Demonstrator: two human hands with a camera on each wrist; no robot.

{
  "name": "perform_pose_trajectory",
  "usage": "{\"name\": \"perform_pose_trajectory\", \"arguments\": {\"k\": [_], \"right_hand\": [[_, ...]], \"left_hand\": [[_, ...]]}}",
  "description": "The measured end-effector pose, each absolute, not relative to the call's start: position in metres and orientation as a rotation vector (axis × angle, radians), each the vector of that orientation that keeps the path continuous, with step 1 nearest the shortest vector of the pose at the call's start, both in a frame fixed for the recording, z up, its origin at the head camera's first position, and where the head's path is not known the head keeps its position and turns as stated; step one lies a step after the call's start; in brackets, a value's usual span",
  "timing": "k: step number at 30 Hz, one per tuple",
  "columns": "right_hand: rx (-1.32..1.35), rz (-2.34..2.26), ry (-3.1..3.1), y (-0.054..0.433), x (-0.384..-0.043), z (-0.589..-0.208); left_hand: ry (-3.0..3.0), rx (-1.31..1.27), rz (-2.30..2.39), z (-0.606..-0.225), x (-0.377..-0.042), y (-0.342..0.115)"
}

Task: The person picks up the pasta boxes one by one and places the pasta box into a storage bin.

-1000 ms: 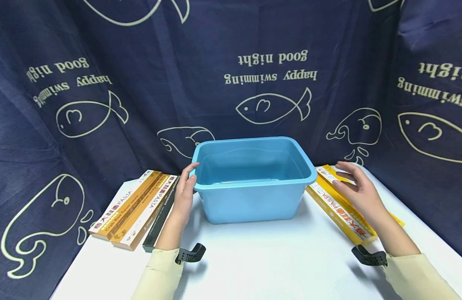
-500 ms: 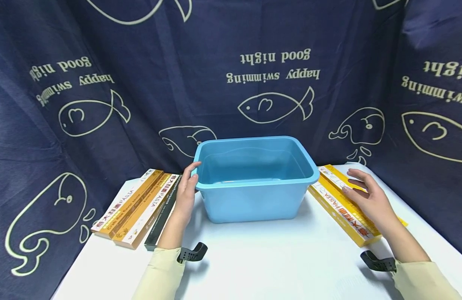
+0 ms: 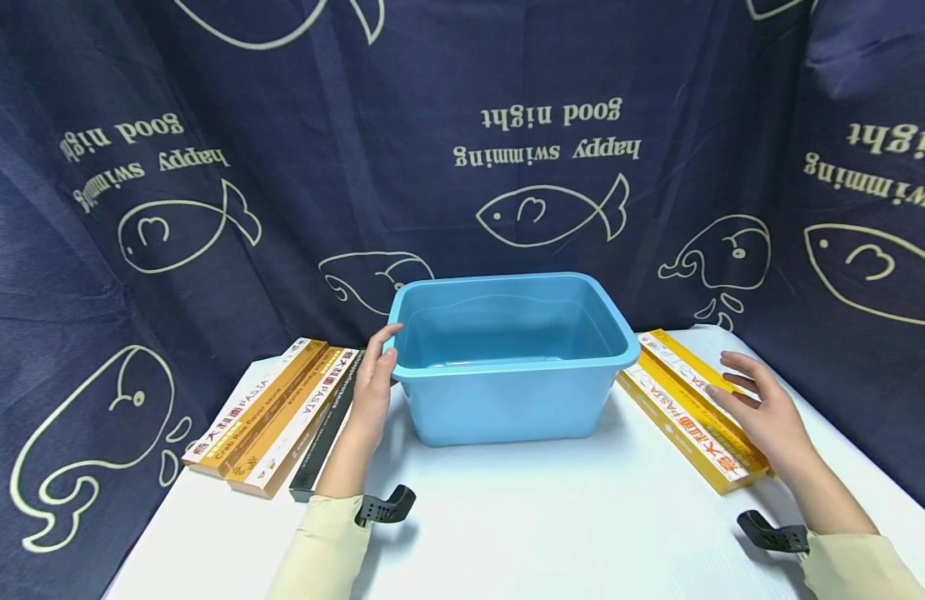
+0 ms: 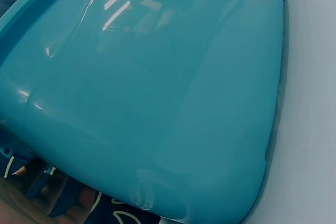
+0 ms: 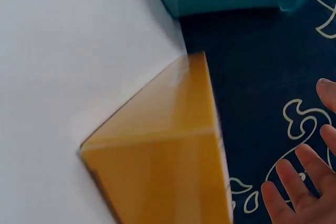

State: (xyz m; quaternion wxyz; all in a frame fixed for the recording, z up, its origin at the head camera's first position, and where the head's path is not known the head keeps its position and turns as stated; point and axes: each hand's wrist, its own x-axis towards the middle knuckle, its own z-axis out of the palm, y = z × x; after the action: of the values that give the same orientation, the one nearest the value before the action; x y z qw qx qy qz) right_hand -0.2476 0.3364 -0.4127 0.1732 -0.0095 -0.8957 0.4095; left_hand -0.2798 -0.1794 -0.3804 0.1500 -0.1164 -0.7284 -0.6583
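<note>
A deep blue plastic bin (image 3: 507, 404), upright on the white table, has nothing in its visible interior. My left hand (image 3: 369, 387) touches its left rim, with the index fingertip over the edge and the thumb near the front corner. In the left wrist view, the bin's wall (image 4: 157, 93) fills most of the picture and the left hand's fingers (image 4: 50, 190) show outside it. My right hand (image 3: 766, 408) is open and holds nothing, over the near end of two yellow pasta boxes (image 3: 680, 421) right of the bin. One yellow box (image 5: 157, 177) looms large in the right wrist view.
Left of the bin lie two orange-and-white pasta boxes (image 3: 290, 425) side by side, with a dark box (image 3: 323, 442) next to them. A navy curtain (image 3: 402, 150) with fish drawings hangs behind and at both sides of the white table (image 3: 522, 517).
My right hand has moved right and toward me, along the yellow pasta boxes. The left hand stays at the bin's rim, and the bin stays in place. The view has shifted slightly.
</note>
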Motion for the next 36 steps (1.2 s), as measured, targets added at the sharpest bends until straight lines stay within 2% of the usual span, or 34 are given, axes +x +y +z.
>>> {"name": "perform_pose_trajectory", "arguments": {"k": [36], "right_hand": [[-0.305,1.123,-2.585,0.38,-0.238,-0.445]], "left_hand": [[-2.097,-0.337,-1.869,-0.384,-0.283,-0.18]]}}
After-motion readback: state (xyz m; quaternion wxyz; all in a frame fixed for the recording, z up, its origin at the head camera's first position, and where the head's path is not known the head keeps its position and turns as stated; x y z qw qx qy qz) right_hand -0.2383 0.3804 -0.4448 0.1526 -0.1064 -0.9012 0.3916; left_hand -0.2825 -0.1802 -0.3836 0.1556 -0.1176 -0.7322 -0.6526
